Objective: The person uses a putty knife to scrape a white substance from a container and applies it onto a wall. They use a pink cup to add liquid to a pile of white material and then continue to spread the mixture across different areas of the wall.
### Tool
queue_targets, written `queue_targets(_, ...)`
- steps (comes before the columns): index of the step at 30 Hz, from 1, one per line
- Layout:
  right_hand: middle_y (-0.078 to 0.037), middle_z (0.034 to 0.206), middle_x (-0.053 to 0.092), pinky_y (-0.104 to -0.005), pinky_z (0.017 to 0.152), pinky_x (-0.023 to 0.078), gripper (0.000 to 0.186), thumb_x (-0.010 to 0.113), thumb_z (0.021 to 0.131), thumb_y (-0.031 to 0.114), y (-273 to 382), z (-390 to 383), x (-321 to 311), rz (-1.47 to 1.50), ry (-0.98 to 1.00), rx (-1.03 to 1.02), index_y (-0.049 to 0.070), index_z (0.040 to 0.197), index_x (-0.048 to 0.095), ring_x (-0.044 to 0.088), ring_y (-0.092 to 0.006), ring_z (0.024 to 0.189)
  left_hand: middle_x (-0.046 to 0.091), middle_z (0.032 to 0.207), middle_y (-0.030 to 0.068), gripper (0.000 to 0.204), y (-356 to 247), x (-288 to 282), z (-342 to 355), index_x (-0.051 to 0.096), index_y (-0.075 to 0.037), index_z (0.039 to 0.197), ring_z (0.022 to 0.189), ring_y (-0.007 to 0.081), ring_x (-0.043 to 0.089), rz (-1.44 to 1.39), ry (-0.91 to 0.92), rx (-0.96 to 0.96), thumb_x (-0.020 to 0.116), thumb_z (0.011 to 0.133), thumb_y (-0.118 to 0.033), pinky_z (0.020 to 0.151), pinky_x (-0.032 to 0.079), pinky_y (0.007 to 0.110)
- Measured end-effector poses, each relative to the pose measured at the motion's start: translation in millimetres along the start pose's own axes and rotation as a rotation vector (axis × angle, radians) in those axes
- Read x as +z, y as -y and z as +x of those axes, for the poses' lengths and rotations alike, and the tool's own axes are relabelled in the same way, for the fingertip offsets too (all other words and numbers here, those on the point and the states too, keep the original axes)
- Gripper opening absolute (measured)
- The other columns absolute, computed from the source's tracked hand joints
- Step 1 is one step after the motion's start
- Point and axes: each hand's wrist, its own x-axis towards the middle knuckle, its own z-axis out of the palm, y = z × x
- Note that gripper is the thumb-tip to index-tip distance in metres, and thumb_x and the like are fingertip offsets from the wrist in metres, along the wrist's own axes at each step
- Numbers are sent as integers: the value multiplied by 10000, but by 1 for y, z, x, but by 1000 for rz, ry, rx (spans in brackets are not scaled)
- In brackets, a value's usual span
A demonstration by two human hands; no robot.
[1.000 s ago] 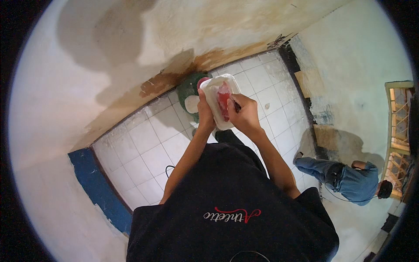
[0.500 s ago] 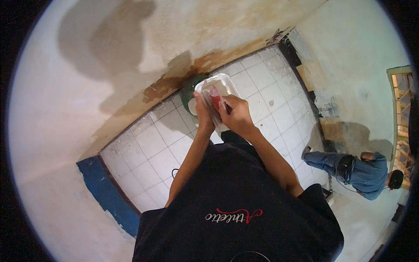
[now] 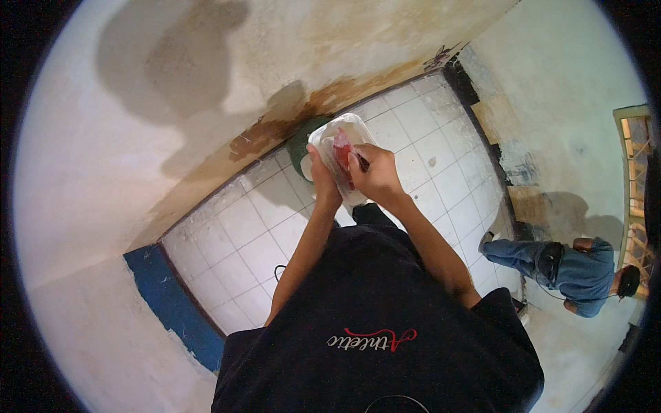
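Note:
In the head view, a white rectangular tray (image 3: 357, 128) is held at chest height. My left hand (image 3: 323, 178) grips its left side, thumb along the edge. My right hand (image 3: 376, 179) is closed on a red scraper (image 3: 341, 143) with a dark handle. Its blade is smeared with white material and lies inside the tray. Below and left of the tray, a green container (image 3: 298, 148) with something white on it or in it stands on the floor, partly hidden.
A stained wall (image 3: 193, 103) runs close ahead along the white tiled floor (image 3: 250, 210). At right, another person (image 3: 578, 275) in blue stands beside a barred window (image 3: 633, 165). A blue band (image 3: 162, 296) marks the lower left wall. A dark cable (image 3: 277, 272) lies at left.
The scraper and my right hand have shifted slightly left within the tray, while my left hand keeps its grip. The surroundings have slid a little in view; the other person appears farther right.

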Motion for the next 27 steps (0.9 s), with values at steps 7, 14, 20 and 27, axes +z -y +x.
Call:
queue_targets(7, -84, 605, 535, -261, 505, 387, 118, 618, 874, 66, -1, 12, -41, -21, -58, 56, -43, 851, 654, 448, -73, 546, 632, 1145, 125, 740, -12, 18, -14, 517, -20, 1285, 1020, 244, 637, -33, -80, -31, 239, 981, -635, 896, 522, 379)
queue_targets(14, -104, 554, 502, -292, 472, 368, 138, 607, 862, 64, 25, 7, -46, -160, -22, 24, -52, 791, 629, 428, -109, 494, 646, 1061, 130, 694, -25, 21, -23, 538, -17, 1247, 943, 223, 657, 57, 12, -9, 247, 998, -596, 841, 541, 363)
queue_targets(20, -226, 593, 536, -367, 483, 409, 155, 593, 837, 59, 26, 26, -37, -308, -40, -26, -57, 734, 596, 520, -294, 470, 620, 1084, 123, 638, -30, 31, -26, 505, -18, 1272, 937, 207, 639, 49, 13, 111, 244, 1020, -543, 799, 538, 350)
queue_targets(27, -237, 623, 554, -398, 515, 430, 154, 607, 844, 53, 25, 51, -14, -352, 32, -166, -52, 732, 605, 553, -357, 525, 620, 1106, 128, 681, -10, 9, -3, 495, -41, 1306, 999, 250, 616, 136, -46, 107, 355, 969, -616, 872, 501, 397)
